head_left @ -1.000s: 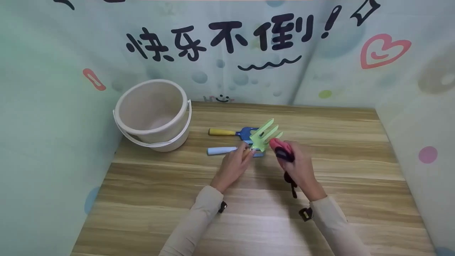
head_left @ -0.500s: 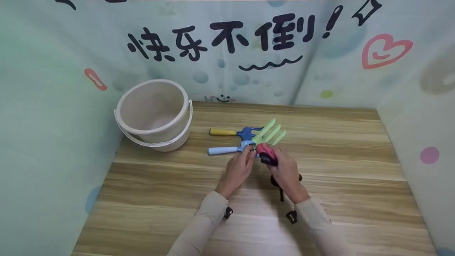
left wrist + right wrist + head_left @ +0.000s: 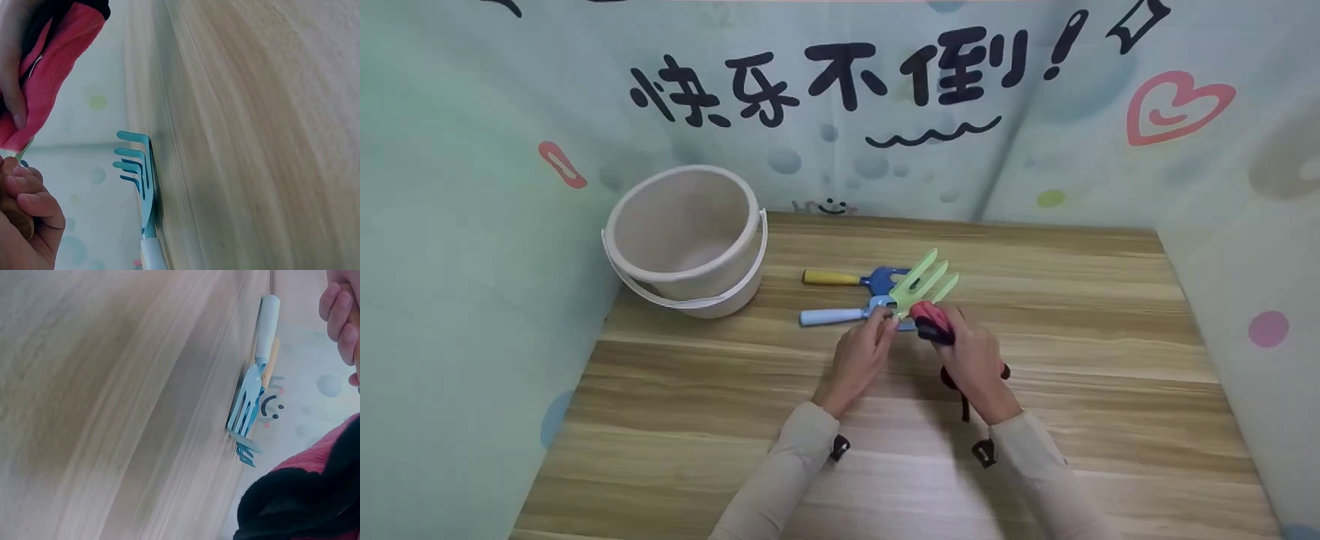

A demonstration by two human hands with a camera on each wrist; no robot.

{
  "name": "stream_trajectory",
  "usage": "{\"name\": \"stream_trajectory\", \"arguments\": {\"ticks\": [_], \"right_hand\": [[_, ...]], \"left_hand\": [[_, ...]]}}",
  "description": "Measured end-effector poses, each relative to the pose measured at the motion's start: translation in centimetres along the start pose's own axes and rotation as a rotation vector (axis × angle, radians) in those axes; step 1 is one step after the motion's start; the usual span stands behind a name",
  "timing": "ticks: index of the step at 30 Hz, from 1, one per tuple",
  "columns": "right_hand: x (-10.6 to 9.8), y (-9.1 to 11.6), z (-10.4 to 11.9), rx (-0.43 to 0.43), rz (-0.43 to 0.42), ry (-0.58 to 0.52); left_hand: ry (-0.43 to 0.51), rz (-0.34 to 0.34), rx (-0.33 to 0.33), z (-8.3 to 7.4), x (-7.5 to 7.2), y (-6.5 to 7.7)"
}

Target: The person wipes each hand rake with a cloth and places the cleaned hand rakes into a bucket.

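My left hand grips the wooden handle of a light green garden hand fork, whose tines point up and away. In my right hand is a bunched pink and black cloth, held at the base of the fork's tines. From the left wrist, the pink cloth appears right above the fingers on the handle. Beneath the fork on the table lie a light blue hand rake and a dark blue one with a yellow handle. The green fork partly covers their heads in the head view.
A white bucket with its handle hanging down stands at the back left of the wooden table. A printed curtain rises behind the table's back edge, with similar cloth at both sides.
My right hand has brought the cloth leftward onto the green fork, then slid it slightly back to the right. The left hand keeps its grip, having shifted a little to the right.
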State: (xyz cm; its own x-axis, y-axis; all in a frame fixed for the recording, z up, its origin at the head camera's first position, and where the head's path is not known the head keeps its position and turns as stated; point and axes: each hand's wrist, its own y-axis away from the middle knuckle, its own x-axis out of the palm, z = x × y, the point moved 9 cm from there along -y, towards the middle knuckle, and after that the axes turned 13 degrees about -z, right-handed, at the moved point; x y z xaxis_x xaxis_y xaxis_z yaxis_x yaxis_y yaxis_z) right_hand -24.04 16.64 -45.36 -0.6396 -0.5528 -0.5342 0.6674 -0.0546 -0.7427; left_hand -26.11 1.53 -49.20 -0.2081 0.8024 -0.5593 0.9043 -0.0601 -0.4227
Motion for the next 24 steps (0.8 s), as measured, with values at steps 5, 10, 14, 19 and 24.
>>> {"name": "stream_trajectory", "arguments": {"ticks": [5, 10, 14, 19, 24], "right_hand": [[-0.1, -0.2, -0.7, 0.013, 0.009, 0.012], [-0.1, -0.4, -1.4, 0.036, 0.030, 0.037], [-0.3, -0.6, -2.3, 0.088, 0.044, 0.036], [-0.9, -1.2, -3.4, 0.126, 0.028, 0.040], [-1.6, -1.6, -4.1, 0.128, -0.036, 0.025]], "left_hand": [[0.046, 0.023, -0.011, 0.3, 0.1, 0.0], [0.075, 0.036, 0.003, 0.2, 0.0, -0.1], [0.082, 0.062, 0.008, 0.2, 0.1, -0.2], [0.083, 0.093, -0.002, 0.3, 0.3, -0.3], [0.059, 0.105, 0.009, 0.4, 0.4, -0.3]]}}
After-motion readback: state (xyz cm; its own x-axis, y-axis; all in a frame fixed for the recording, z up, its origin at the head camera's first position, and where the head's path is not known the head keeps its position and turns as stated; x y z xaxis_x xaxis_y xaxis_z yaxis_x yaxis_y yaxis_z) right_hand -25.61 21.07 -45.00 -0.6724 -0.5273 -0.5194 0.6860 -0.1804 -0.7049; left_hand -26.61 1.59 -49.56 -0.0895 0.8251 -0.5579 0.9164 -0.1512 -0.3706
